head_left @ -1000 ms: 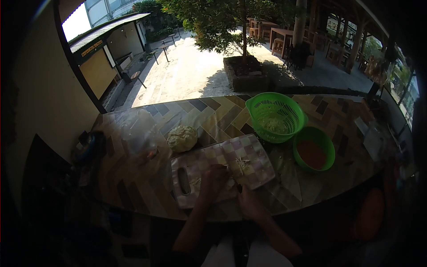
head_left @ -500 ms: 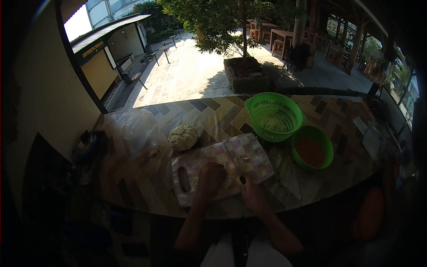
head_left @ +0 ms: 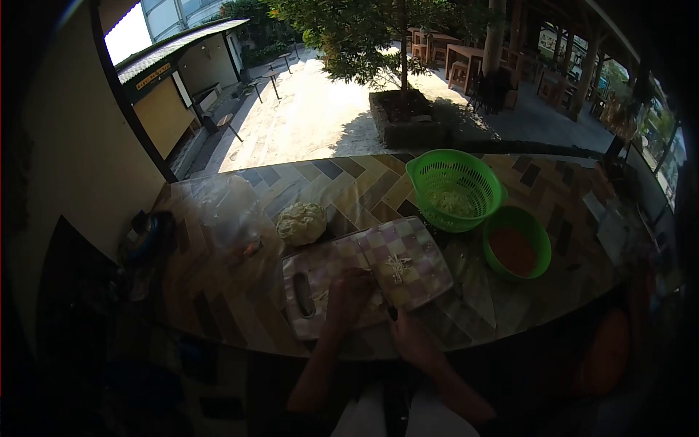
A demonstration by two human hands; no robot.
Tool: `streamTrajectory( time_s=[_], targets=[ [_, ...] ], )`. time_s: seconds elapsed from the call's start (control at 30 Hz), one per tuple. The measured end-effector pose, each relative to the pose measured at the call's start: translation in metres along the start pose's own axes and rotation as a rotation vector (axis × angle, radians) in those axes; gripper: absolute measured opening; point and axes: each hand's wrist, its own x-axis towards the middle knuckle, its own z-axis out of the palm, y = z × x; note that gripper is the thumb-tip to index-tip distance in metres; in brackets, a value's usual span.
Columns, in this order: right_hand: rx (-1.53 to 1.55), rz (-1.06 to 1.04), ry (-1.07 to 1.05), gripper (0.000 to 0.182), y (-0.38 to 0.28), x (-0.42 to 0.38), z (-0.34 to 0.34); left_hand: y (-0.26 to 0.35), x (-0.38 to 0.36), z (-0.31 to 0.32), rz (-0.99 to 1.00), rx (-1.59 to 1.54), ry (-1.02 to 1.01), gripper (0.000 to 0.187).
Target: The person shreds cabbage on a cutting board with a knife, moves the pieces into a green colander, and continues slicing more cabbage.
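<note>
A checkered cutting board (head_left: pixel 429 284) lies on the tiled table in front of me. My right hand (head_left: pixel 413 336) is closed around a knife, whose black handle (head_left: pixel 393 313) shows above my fingers; its thin blade is hard to make out as it points away across the board. Bent fingers of my left hand (head_left: pixel 349 293) press on pale cabbage pieces (head_left: pixel 375 300) just left of the knife. A small heap of cabbage shreds (head_left: pixel 398 268) lies on the right half of the board. Beyond its far left edge sits a cabbage head (head_left: pixel 301 223).
A green colander (head_left: pixel 453 191) with pale shreds stands behind the board's right side. Against it is a green bowl (head_left: pixel 517 242) with orange-red contents. Clear plastic (head_left: pixel 222 204) lies at the left. A planter with a tree (head_left: pixel 408 120) stands beyond the table (head_left: pixel 240 298).
The knife and my right hand have shifted slightly left and nearer to me. More of the shredded heap shows on the board's right half. My left hand stays on the cabbage pieces.
</note>
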Motion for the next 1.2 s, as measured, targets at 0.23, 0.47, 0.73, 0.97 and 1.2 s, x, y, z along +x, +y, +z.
streamTrajectory(
  time_s=[0.23, 0.47, 0.73, 0.97, 1.2],
  targets=[
    [-0.124, 0.051, -0.011, 0.029, -0.008, 0.027, 0.011, -0.006, 0.001, -0.004, 0.042, 0.022, -0.044, 0.017],
    [-0.108, 0.072, 0.093, 0.029, -0.016, 0.009, -0.004, -0.006, -0.005, -0.002, 0.012, 0.018, 0.001, 0.016],
    [0.089, 0.042, 0.035, 0.029, -0.005, 0.003, -0.003, -0.008, -0.005, 0.0, 0.056, 0.084, -0.006, 0.016],
    [0.004, 0.078, -0.026, 0.03, -0.003, 0.0, 0.003, -0.007, -0.005, 0.001, -0.002, 0.065, -0.003, 0.018],
    [-0.129, 0.165, -0.042, 0.03, -0.027, 0.005, 0.0, -0.008, -0.005, -0.001, 0.015, 0.059, -0.007, 0.018]
  ],
)
